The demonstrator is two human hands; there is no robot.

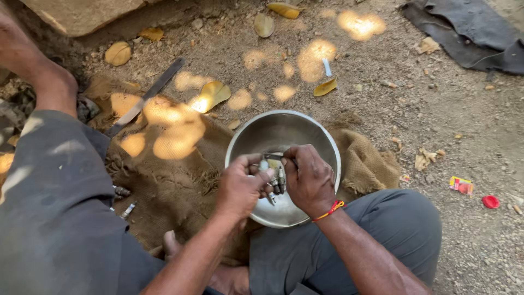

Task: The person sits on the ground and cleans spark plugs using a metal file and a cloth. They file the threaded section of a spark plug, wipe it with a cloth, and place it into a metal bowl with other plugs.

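Note:
Both my hands are over a round steel bowl [284, 128] that rests on brown burlap sacking [174, 186]. My left hand [240, 186] grips a small bunch of spark plugs [273, 183], their metal ends pointing down into the bowl. My right hand [308, 177], with a red thread at the wrist, pinches a thin metal tool [274, 156] against the top of the plugs. What lies in the bowl under my hands is hidden.
Two more spark plugs [124, 199] lie on the sacking by my left knee. A long flat metal file [146, 95] lies at the upper left. Dry leaves, a dark cloth [469, 33], a red cap [490, 201] and a small red packet [461, 185] litter the dirt ground.

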